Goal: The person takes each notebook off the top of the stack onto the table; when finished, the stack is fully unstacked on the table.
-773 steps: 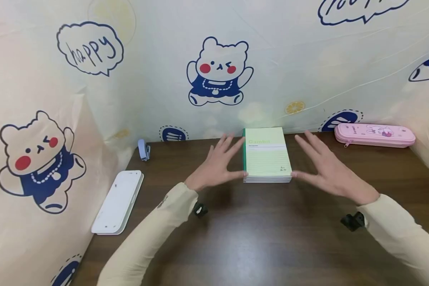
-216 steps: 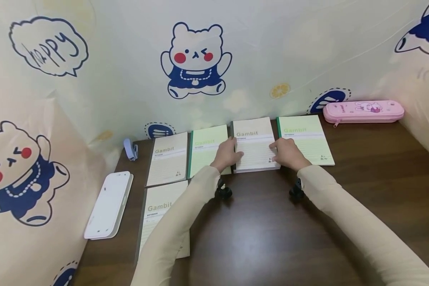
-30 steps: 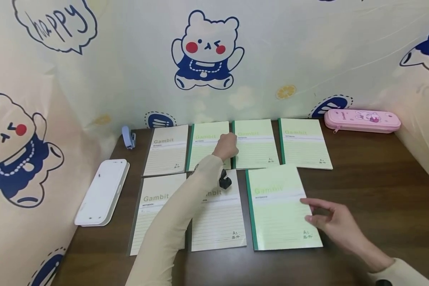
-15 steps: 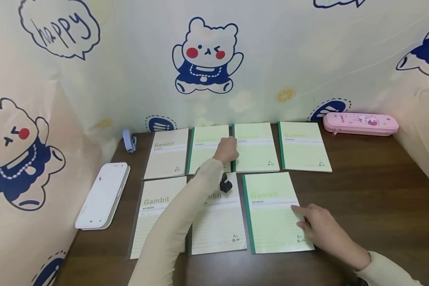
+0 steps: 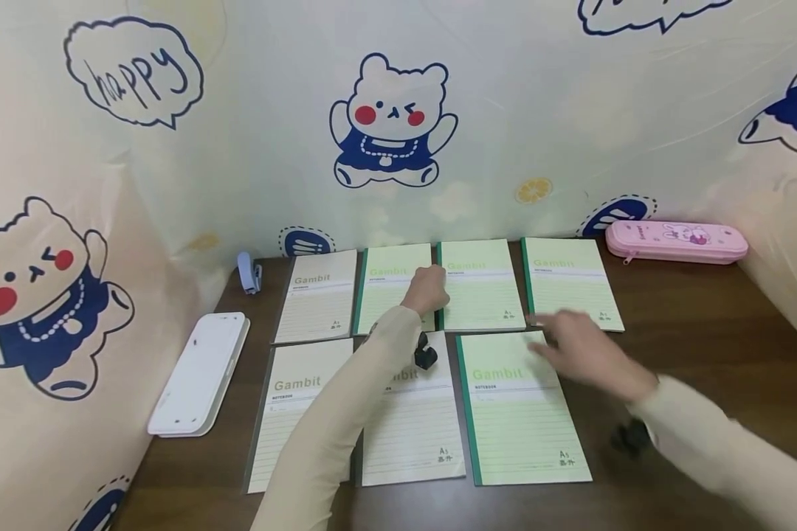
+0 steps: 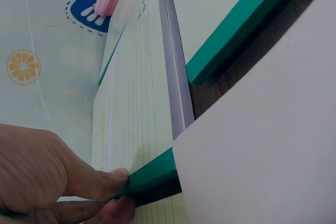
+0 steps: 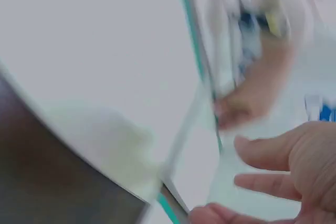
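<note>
Several Gambit notebooks lie flat in two rows. My left hand [image 5: 427,290] pinches the green spine [image 6: 152,177] of the third green-covered notebook [image 5: 481,295] in the back row, thumb on one side and fingers on the other. My right hand [image 5: 581,350], blurred, hovers over the upper right corner of the front-row green notebook [image 5: 525,428], near the back row. In the right wrist view its thumb and fingers [image 7: 268,153] are apart with nothing between them. A pale notebook [image 5: 415,435] and another pale one [image 5: 299,420], partly hidden by my left sleeve, fill the front left.
On the left lie a white case [image 5: 199,376] and a small lavender stapler [image 5: 249,273]. A pink pencil case [image 5: 677,242] sits at the back right. A patterned cloth [image 5: 272,147] rises behind the brown table [image 5: 704,332].
Since the first frame, one stack has become two rows. Over the last second, my right hand left the front green notebook's right edge and moved back; that notebook straightened. My left hand kept its hold.
</note>
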The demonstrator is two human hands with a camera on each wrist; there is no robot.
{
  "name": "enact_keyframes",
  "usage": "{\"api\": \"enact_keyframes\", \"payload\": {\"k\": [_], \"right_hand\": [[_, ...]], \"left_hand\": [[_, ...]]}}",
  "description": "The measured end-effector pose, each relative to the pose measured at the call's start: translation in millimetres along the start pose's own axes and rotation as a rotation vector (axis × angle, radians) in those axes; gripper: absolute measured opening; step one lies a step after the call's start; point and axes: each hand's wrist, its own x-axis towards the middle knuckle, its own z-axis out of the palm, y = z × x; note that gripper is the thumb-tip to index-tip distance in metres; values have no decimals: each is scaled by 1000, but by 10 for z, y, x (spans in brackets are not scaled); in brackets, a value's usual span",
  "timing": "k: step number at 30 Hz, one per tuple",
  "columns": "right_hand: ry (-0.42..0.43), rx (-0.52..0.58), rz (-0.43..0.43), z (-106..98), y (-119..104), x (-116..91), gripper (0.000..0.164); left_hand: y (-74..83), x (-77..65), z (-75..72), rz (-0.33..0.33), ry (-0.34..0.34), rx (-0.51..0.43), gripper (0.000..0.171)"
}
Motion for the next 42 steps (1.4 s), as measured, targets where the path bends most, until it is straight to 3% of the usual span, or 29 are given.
{"api": "enact_keyframes", "payload": {"k": [3, 6, 8, 11, 22, 24, 26, 31, 34, 38, 42], "right_hand": [[-31, 53, 96, -39, 163, 456, 42], [-103, 71, 215, 55, 295, 806, 48], [-147, 71, 286, 138, 336, 961, 55], [-142, 46, 356, 218, 332, 1072, 60], [-24, 44, 373, 179, 318, 1024, 56], [-6, 80, 388, 191, 323, 1013, 58], [9, 115, 403, 200, 333, 1001, 58], [26, 198, 451, 177, 383, 988, 59], [22, 224, 472, 136, 438, 991, 59], [21, 278, 463, 41, 522, 973, 46], [18, 412, 488, -101, 574, 921, 41]], "left_hand": [[31, 3, 44, 0, 8, -4, 35], [50, 6, 89, 0, 5, -22, 33], [63, 7, 113, -2, 5, -38, 31], [100, 14, 118, 3, 11, -50, 31], [219, 56, 61, 29, 10, -15, 35], [217, 59, 63, 22, 3, -14, 28], [213, 58, 65, 13, 0, -21, 5], [220, 52, 67, 0, -9, -56, 49], [233, 68, 79, -2, -26, -70, 37], [234, 103, 104, -22, -38, -87, 8], [212, 123, 135, -41, -31, -84, 30]]}}
